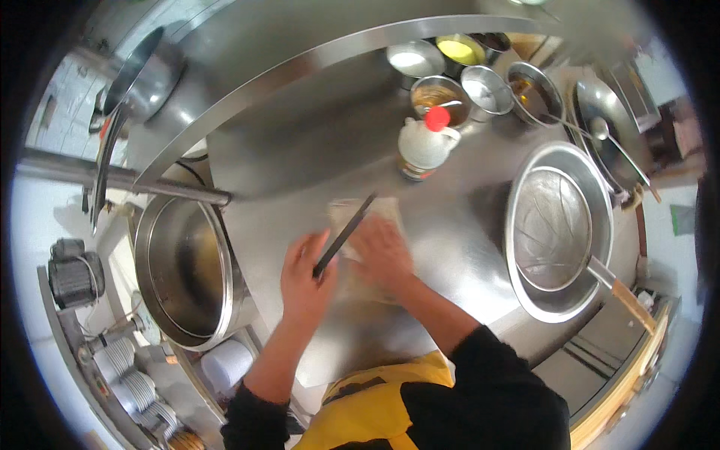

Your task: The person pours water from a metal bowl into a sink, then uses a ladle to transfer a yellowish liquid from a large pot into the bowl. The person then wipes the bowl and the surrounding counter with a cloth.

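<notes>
My left hand [304, 281] is closed round a narrow, straight, dark stick-like thing [345, 235], which slants up and away to the right. What kind of tool it is I cannot make out. Beside it, my right hand [382, 253] lies with fingers stretched over a pale beige cloth or sheet [343, 213] on the steel table [300, 150]. The hand looks slightly blurred and covers much of the sheet. A whitish plastic jug [421, 146] with a red cap stands a little beyond the hands.
Metal bowls hold yellow [460, 49] and brown [435, 96] contents at the back right. A sieve [553, 225] rests in a large steel basin [525, 296] on the right. A deep steel pot [176, 262] stands left; a raised shelf edge [322, 46] crosses the far side.
</notes>
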`<state>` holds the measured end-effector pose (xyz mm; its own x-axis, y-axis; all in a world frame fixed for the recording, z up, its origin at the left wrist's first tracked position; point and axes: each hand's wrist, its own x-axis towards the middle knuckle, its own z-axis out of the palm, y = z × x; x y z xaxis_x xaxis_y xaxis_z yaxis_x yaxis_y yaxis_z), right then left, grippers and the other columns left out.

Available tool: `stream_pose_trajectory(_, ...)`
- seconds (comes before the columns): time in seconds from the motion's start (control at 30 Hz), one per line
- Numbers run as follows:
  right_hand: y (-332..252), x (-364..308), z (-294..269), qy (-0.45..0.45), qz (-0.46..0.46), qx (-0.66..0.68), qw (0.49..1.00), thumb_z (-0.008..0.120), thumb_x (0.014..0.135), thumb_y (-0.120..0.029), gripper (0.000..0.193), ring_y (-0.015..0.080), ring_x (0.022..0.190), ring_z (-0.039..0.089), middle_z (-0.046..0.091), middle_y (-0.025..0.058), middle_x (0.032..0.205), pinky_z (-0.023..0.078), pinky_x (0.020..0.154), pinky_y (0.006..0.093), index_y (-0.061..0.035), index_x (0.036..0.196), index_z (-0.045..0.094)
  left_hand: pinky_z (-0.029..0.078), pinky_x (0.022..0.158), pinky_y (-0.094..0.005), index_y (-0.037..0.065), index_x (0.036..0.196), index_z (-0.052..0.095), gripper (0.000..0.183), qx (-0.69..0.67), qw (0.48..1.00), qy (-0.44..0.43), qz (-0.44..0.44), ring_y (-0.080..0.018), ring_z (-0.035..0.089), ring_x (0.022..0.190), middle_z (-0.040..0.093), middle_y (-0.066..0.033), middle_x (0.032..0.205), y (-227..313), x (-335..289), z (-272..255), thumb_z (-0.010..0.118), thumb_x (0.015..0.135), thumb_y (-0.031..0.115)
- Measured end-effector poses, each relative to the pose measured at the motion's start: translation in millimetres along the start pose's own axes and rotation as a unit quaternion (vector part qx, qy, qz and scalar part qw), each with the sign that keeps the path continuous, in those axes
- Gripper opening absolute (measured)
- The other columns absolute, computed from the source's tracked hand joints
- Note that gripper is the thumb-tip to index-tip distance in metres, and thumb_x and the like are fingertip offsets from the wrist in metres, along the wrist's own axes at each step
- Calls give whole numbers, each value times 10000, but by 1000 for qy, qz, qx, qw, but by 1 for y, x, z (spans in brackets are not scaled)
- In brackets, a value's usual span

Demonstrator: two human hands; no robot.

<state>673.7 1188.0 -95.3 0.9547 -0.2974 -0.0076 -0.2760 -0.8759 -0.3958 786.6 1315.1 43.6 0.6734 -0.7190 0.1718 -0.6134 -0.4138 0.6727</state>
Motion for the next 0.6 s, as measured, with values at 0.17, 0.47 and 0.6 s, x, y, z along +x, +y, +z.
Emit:
stream_pose_trajectory(0.17, 71, -50, -37, 116, 359, -88, 922, 459, 925, -463, 686, 372, 1446, 162, 212, 178, 1560, 93, 1181, 484, -68, 1469, 325, 494, 879, -392, 29, 1283, 546, 547, -51, 993, 25, 100, -343, 588, 1058, 580, -169, 1207, 66, 117, 63, 743, 796, 181)
stream_pose_trajectory(0.47, 107, 29, -41, 119, 288, -105, 945, 400, 951, -391, 637, 343, 1452, 169, 238, 127, 1568, 106, 1187, 458, -40, 1474, 308, 498, 809, -379, 42, 1103, 648, 439, 56, 997, -35, 39, -285, 640, 951, 659, -135, 1031, 79, 172, 98, 771, 767, 296)
stream_pose_trajectory(0.6, 58, -17, -41, -13, 169, -67, 983, 427, 940, -429, 675, 322, 1458, 166, 222, 114, 1575, 118, 1186, 458, -54, 1486, 295, 489, 740, -359, 35, 1054, 649, 381, 30, 998, -49, -1, -267, 623, 824, 656, -120, 935, 51, 168, 79, 767, 781, 275)
